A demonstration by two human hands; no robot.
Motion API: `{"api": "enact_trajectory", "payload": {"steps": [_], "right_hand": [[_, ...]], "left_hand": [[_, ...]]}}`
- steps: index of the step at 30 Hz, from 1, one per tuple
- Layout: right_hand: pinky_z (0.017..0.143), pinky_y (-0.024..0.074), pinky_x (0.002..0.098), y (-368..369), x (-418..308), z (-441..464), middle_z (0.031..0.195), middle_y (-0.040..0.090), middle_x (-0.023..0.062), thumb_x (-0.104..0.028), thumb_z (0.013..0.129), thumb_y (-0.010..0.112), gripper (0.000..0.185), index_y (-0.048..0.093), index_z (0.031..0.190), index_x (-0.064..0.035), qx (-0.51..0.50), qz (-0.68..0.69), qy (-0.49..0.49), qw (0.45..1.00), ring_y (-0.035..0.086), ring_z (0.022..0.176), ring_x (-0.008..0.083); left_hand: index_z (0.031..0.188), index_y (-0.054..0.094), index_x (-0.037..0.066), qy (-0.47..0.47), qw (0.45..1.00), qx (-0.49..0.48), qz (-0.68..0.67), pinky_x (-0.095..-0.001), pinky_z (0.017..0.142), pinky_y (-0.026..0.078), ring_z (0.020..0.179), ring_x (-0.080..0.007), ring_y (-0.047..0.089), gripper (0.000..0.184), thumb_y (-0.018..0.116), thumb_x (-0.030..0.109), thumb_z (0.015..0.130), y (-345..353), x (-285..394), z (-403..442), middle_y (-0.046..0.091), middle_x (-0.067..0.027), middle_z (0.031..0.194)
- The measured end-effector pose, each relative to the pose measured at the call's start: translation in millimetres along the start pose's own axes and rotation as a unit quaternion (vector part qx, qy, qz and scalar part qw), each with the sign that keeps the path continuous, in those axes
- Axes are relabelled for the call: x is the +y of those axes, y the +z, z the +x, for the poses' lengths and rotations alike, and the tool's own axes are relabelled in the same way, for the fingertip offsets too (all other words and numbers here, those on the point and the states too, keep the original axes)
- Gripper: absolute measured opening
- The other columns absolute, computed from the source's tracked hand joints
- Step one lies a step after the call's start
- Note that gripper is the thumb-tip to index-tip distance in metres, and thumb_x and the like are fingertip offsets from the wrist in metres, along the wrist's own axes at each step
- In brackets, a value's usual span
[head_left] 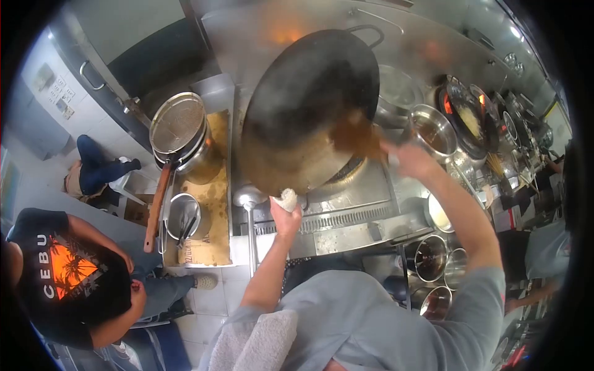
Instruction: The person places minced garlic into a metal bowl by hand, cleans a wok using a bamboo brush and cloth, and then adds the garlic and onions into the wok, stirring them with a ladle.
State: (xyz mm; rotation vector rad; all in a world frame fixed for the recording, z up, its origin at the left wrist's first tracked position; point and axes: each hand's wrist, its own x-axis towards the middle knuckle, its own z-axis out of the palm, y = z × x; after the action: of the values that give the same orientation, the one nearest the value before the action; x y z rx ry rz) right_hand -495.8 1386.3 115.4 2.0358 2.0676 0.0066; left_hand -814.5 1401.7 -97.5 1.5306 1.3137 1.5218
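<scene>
A large dark wok (303,93) is tilted up over the burner, its inside towards me and smoke or steam hanging about it. My left hand (286,217) is closed on its near rim through a folded white cloth (286,200). At the wok's right side my right hand (413,162) grips a brown wok brush (356,137), blurred by motion, whose bristle end lies against the inside of the wok. Beside my left hand a metal ladle (249,196) rests with its long handle pointing towards me.
On the left, a strainer (178,122) with a wooden handle sits on a pot, near a steel container (183,215). To the right stand a steel pot (433,131) and another wok (467,117) by flames. A seated person (74,278) in a black shirt is at lower left.
</scene>
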Motion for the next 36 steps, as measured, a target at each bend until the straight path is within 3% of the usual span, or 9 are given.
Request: {"api": "enact_trajectory", "payload": {"steps": [2, 5, 8, 9, 15, 18, 26, 30, 36], "right_hand": [[0.086, 0.0514, 0.0404, -8, -3, -17, 0.106, 0.061, 0.022, -0.008, 0.074, 0.062, 0.072, 0.04, 0.141, -0.0226, -0.11, -0.006, -0.085, 0.99, 0.063, 0.094, 0.0353], [0.09, 0.05, 0.0401, -60, -18, -34, 0.111, 0.062, 0.0219, -0.01, 0.076, 0.063, 0.07, 0.04, 0.141, -0.0233, -0.009, 0.073, -0.077, 0.994, 0.062, 0.101, 0.0347], [0.091, 0.0493, 0.0383, -7, -35, 13, 0.113, 0.062, 0.0224, -0.012, 0.076, 0.066, 0.073, 0.038, 0.142, -0.0243, 0.248, 0.341, -0.128, 0.898, 0.061, 0.105, 0.0345], [0.091, 0.0494, 0.0361, 17, -38, 22, 0.11, 0.062, 0.0227, -0.012, 0.076, 0.067, 0.076, 0.036, 0.144, -0.0251, 0.185, 0.377, -0.139, 0.897, 0.061, 0.105, 0.0347], [0.091, 0.0481, 0.0432, -41, -12, -30, 0.106, 0.063, 0.0199, -0.014, 0.076, 0.066, 0.074, 0.036, 0.143, -0.0214, -0.099, -0.084, -0.052, 0.99, 0.061, 0.101, 0.0335], [0.083, 0.052, 0.0407, -48, 4, -18, 0.094, 0.064, 0.0176, -0.015, 0.076, 0.064, 0.066, 0.043, 0.138, -0.0252, 0.193, 0.086, -0.024, 0.977, 0.063, 0.093, 0.0332], [0.087, 0.0487, 0.0439, -41, 13, -65, 0.101, 0.063, 0.0188, -0.016, 0.074, 0.064, 0.065, 0.046, 0.136, -0.0226, -0.12, -0.033, -0.043, 0.991, 0.061, 0.096, 0.0349], [0.098, 0.0427, 0.0399, -108, 53, -87, 0.121, 0.058, 0.0189, -0.013, 0.069, 0.067, 0.073, 0.045, 0.138, -0.018, 0.083, 0.098, 0.026, 0.991, 0.054, 0.112, 0.0367], [0.101, 0.0393, 0.0352, -153, 91, -43, 0.134, 0.052, 0.0155, -0.009, 0.073, 0.069, 0.071, 0.044, 0.139, -0.0179, 0.424, 0.214, -0.062, 0.878, 0.051, 0.123, 0.0307]], "left_hand": [[0.116, 0.046, -0.001, -0.017, 1.0, 0.004, -0.012, -0.0398, 0.087, 0.045, 0.098, -0.041, 0.058, 0.051, 0.062, 0.0, 0.067, 0, -5, 3, 0.058, -0.0213, 0.103], [0.116, 0.046, 0.0, -0.001, 1.0, 0.015, 0.002, -0.0402, 0.087, 0.045, 0.098, -0.0407, 0.057, 0.051, 0.062, 0.001, 0.067, 3, -7, 4, 0.058, -0.0211, 0.103], [0.116, 0.047, 0.0, -0.001, 1.0, -0.013, 0.001, -0.0409, 0.088, 0.044, 0.099, -0.0407, 0.056, 0.051, 0.063, 0.001, 0.067, 10, -12, 4, 0.057, -0.0211, 0.105], [0.116, 0.047, 0.0, -0.004, 1.0, -0.018, 0.0, -0.041, 0.088, 0.044, 0.099, -0.0409, 0.056, 0.051, 0.063, 0.001, 0.067, 10, -13, 5, 0.057, -0.0212, 0.105], [0.117, 0.045, -0.001, 0.0, 1.0, 0.025, 0.004, -0.0408, 0.089, 0.044, 0.098, -0.0412, 0.056, 0.055, 0.064, 0.0, 0.066, 9, -16, 9, 0.056, -0.0212, 0.105], [0.119, 0.044, -0.003, -0.014, 1.0, 0.009, -0.006, -0.0401, 0.091, 0.043, 0.1, -0.0389, 0.056, 0.058, 0.064, -0.001, 0.065, 9, -13, 2, 0.057, -0.0211, 0.105], [0.12, 0.046, -0.003, -0.119, 0.987, 0.002, -0.105, -0.0333, 0.08, 0.048, 0.089, -0.0219, 0.06, 0.051, 0.06, -0.002, 0.07, 5, -3, 16, 0.06, -0.0133, 0.102], [0.112, 0.05, 0.003, -0.241, 0.948, -0.099, -0.184, -0.0312, 0.061, 0.05, 0.073, -0.0155, 0.059, 0.033, 0.054, 0.005, 0.08, 21, -1, 30, 0.058, -0.0055, 0.087], [0.109, 0.048, 0.006, -0.321, 0.885, -0.023, -0.335, -0.0344, 0.059, 0.052, 0.074, -0.0159, 0.059, 0.025, 0.053, 0.012, 0.085, 74, 21, 38, 0.056, -0.0035, 0.09]]}}
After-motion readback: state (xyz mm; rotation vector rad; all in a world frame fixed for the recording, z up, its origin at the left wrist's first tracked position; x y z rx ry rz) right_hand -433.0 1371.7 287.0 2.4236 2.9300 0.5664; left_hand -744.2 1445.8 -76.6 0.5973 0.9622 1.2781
